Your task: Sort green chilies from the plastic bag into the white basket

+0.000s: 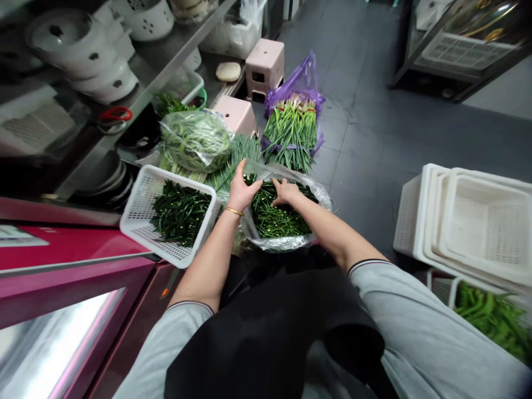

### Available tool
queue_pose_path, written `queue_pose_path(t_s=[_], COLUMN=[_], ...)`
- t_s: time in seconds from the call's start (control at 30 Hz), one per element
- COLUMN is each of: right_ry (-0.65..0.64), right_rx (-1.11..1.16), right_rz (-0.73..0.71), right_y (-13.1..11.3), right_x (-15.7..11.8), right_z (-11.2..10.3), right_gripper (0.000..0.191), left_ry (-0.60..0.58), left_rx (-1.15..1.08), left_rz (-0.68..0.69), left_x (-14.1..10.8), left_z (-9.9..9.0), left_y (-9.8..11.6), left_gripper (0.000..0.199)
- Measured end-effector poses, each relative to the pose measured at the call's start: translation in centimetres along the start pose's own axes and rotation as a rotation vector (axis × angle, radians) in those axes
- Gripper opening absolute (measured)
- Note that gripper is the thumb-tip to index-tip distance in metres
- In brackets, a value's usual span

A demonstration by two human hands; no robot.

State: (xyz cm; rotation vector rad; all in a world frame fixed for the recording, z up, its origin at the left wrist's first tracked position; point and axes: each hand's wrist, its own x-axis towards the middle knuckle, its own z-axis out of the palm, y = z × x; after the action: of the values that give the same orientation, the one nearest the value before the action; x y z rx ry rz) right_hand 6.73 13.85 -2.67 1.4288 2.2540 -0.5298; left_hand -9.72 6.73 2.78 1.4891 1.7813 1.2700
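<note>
A clear plastic bag (pixel 322 194) in front of me is spread wide around dark green cut stems (pixel 286 221), thin and slender like chives. At the bag's left edge is my left hand (pixel 244 191), its thumb and fingers apart and a gold bangle at the wrist. My right hand (pixel 286 193) reaches over the far side of the stems, fingers spread and touching them, with nothing visibly gripped. Left of the bag a white perforated basket (pixel 139 213) holds more dark green cut pieces (pixel 180 213).
Beyond the bag lie long green onions (pixel 291 133) in a purple bag (pixel 310 75). Pink stools (pixel 266 64) and a bag of pale green vegetables (pixel 197 138) stand along the left shelf. Stacked white baskets (pixel 419 216) and green peppers (pixel 490 316) are on the right.
</note>
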Motion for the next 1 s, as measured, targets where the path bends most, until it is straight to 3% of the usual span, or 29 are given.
queue_pose_path(t_s=[0.07,0.13,0.27,0.37,0.47,0.6,0.77,0.9,1.0], right_ry=[0.005,0.048,0.072,0.073,0.107,0.119,0.291,0.298,0.358], right_rx=[0.016,0.048,0.079,0.089,0.091,0.011,-0.094,-0.147,-0.17], right_rz=[-0.016,-0.071,-0.148,-0.198,-0.201,-0.226,-0.355,-0.256,-0.208], right_y=[-0.1,0.4,1.2,0.6,0.4,2.0,3.7,2.3,1.1], right_x=[0.6,0.4,0.4,1.3,2.0,1.4,-2.0,-6.5,-10.0], right_z=[-0.2,0.1,1.1,1.3,0.9,-0.5,-1.9,-1.5,0.4], right_gripper=[0.116,0.103,0.092,0.095,0.09,0.079,0.073,0.065,0.058], left_ry=[0.062,0.096,-0.115,-0.1,-0.014,0.046,0.085,0.125,0.136], left_rx=[0.101,0.225,0.317,0.004,-0.346,-0.477,-0.461,-0.501,-0.533], left_rz=[0.003,-0.064,-0.33,-0.414,-0.384,-0.31,-0.402,-0.44,-0.41], left_x=[-0.9,-1.8,-2.6,-1.9,-0.8,-0.8,-3.5,-4.6,-4.9], left_z=[-1.4,-2.6,-3.3,-2.2,-1.2,-1.0,-1.0,-1.0,-1.4], left_y=[0.5,0.1,-2.3,-2.4,0.1,3.6,3.3,2.5,2.9], left_gripper=[0.085,0.083,0.038,0.028,0.029,0.027,0.023,0.023,0.023])
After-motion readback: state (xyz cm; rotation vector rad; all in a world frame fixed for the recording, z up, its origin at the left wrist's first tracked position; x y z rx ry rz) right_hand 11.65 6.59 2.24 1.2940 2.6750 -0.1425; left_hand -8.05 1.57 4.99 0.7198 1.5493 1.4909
